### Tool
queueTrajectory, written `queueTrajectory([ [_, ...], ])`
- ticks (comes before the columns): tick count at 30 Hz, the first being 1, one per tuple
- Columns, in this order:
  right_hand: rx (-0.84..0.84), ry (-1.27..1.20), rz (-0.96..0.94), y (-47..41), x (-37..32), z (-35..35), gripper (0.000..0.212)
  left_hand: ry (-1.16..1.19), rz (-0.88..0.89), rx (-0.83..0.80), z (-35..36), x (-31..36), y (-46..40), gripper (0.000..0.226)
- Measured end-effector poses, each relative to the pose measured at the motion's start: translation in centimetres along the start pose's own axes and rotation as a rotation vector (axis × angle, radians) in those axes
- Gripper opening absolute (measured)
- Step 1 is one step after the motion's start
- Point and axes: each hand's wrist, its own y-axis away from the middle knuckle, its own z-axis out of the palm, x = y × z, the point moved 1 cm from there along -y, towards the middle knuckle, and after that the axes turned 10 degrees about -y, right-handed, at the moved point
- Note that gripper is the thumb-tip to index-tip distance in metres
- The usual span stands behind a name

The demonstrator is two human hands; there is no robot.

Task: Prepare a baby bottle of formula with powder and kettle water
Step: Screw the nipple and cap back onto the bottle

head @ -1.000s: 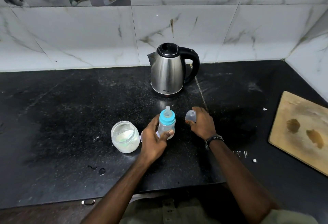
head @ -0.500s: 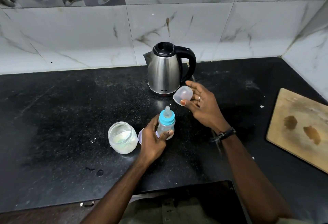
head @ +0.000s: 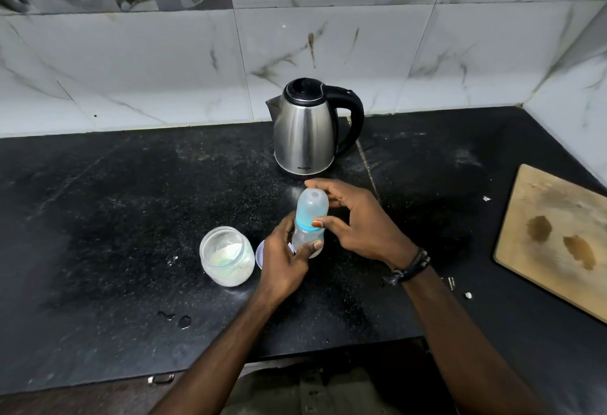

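Bottle (head: 307,237) upright on the counter (head: 131,217), at 6 o'clock from the kettle (head: 305,132). Your left hand (head: 285,260) grips its body. Your right hand (head: 358,221) pinches the cap (head: 312,202), seated along the vertical axis; press straight down.

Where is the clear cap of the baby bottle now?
In the head view, centre: the clear cap sits over the bottle top, pinched by the right hand, before the kettle.

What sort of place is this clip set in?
Most likely a home kitchen: a black stone counter against marble-look wall tiles, a stainless steel electric kettle, and a wooden chopping board.
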Motion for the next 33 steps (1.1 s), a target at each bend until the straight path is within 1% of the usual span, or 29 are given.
queueTrajectory([
  [3,-0.029,0.048,0.0,-0.2,-0.1,-0.1,0.059,0.01,0.015,0.013,0.0,0.3,0.0,0.053],
  [10,-0.044,0.122,0.022,-0.2,0.0,-0.2,0.057,0.018,0.01,0.001,0.0,0.6,0.0,0.052],
  [14,-0.045,0.142,0.02,-0.1,-0.3,-0.2,0.056,-0.001,0.0,0.011,-0.1,0.7,0.0,0.054],
  [20,-0.013,0.216,-0.03,-0.2,-1.1,-0.4,0.052,-0.01,-0.02,0.013,0.0,1.2,-0.2,0.054],
  [25,-0.013,0.236,-0.024,-0.2,-1.4,-0.3,0.049,-0.059,0.017,0.041,0.1,1.5,0.3,0.055],
  [33,0.087,0.265,0.017,0.9,-1.5,1.1,0.051,-0.124,0.027,0.087,-0.2,1.5,0.4,0.059],
])
